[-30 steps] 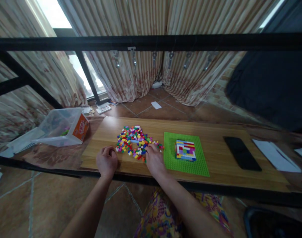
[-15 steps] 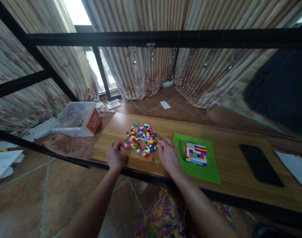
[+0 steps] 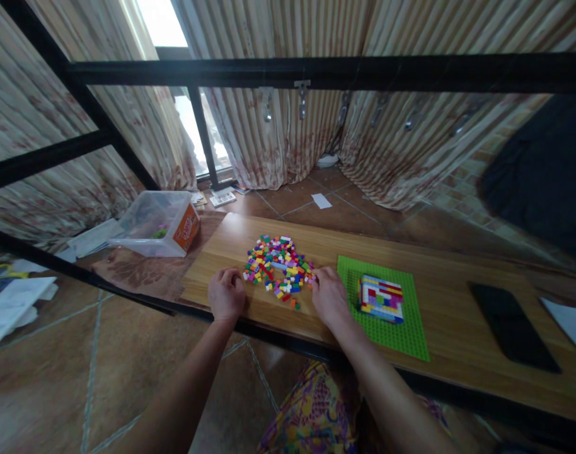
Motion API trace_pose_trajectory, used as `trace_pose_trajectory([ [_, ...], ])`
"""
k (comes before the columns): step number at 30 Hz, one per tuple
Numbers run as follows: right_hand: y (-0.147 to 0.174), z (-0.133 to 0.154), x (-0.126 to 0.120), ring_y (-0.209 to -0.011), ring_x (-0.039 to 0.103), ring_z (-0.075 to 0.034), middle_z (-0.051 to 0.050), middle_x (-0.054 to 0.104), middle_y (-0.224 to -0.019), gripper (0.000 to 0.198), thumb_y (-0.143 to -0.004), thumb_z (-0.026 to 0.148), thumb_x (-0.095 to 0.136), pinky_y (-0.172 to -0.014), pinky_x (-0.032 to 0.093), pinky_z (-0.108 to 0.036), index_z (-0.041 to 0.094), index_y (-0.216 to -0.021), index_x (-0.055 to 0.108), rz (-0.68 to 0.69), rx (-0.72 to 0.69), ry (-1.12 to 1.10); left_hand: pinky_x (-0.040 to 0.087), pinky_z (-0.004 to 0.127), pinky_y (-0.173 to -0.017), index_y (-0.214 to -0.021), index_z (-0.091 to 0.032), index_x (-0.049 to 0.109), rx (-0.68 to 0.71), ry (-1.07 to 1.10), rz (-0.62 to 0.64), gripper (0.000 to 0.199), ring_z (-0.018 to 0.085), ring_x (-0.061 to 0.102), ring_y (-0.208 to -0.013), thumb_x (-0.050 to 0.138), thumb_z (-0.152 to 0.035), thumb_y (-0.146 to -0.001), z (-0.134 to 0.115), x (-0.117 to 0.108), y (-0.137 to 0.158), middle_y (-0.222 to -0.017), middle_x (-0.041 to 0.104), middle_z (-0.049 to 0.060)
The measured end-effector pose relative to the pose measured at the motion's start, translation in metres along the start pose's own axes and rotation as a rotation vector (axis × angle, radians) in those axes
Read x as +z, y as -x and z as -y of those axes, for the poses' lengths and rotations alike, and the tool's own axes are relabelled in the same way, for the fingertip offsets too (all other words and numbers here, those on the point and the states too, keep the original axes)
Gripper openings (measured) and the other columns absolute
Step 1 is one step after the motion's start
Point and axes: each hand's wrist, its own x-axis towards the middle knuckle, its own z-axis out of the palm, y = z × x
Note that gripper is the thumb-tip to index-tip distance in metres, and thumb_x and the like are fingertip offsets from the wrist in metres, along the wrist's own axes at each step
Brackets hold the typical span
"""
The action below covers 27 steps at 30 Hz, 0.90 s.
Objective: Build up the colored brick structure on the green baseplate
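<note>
A loose pile of small coloured building bricks [image 3: 281,258] lies on the wooden table between my hands. My left hand [image 3: 226,294] rests at the pile's left side near the table's front edge, its fingers curled in; whatever they may hold is hidden. At the pile's right edge is my right hand [image 3: 329,296], thumb and fingers pinched together by the bricks; I cannot make out what is between them. Just right of it lies a green studded baseplate [image 3: 413,331]. On that plate sits a low block built of multicoloured bricks [image 3: 381,297].
The wooden table [image 3: 443,296] carries a dark flat slab [image 3: 512,325] and white paper [image 3: 569,325] at the right. Left of the table stands a clear plastic box [image 3: 158,243] with an orange label. A black metal bar [image 3: 278,72] crosses beyond the table, before curtains.
The whole view has shifted slightly, with the scene sitting a little further right. Both hands keep nearly the same places beside the pile. The block on the baseplate looks unchanged.
</note>
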Motion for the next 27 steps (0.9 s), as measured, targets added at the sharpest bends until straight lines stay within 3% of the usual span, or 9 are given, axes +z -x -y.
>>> trace_pose_trajectory([
  [9,0.011,0.013,0.004,-0.095,0.059,-0.020,-0.008,0.063,-0.100,0.026,-0.087,0.014,0.045,-0.089,0.046,-0.034,0.018,-0.101,0.066,0.005,-0.055,-0.241,0.046,0.033,-0.082,-0.076,-0.021,0.066,0.017,0.011,-0.016,0.018,0.022,0.061,-0.087,0.048,-0.017,-0.079,0.000,0.001,0.001,-0.087,0.067,0.006],
  [14,0.004,0.007,-0.003,-0.096,0.057,-0.020,-0.008,0.063,-0.102,0.027,-0.088,0.014,0.043,-0.088,0.044,-0.032,0.018,-0.099,0.067,-0.038,-0.056,-0.166,0.046,0.033,-0.082,-0.077,-0.021,0.066,0.011,0.012,-0.014,0.017,0.022,0.060,-0.087,0.049,-0.017,-0.078,0.001,0.001,0.001,-0.087,0.067,0.005],
  [21,0.000,-0.013,-0.004,-0.096,0.052,-0.023,-0.010,0.061,-0.098,0.034,-0.083,0.004,0.040,-0.089,0.039,-0.034,0.015,-0.103,0.066,-0.071,-0.016,0.138,0.046,0.033,-0.082,-0.075,-0.021,0.066,0.027,0.024,-0.023,0.018,0.022,0.060,-0.087,0.048,-0.017,-0.079,0.001,0.002,0.001,-0.086,0.067,0.006],
  [27,0.009,-0.004,-0.004,-0.094,0.053,-0.023,-0.010,0.062,-0.100,0.030,-0.084,0.006,0.043,-0.087,0.040,-0.033,0.016,-0.100,0.066,0.010,-0.037,0.087,0.047,0.034,-0.081,-0.076,-0.021,0.066,0.026,0.026,-0.024,0.018,0.023,0.061,-0.087,0.048,-0.016,-0.078,0.001,0.001,0.001,-0.086,0.067,0.006],
])
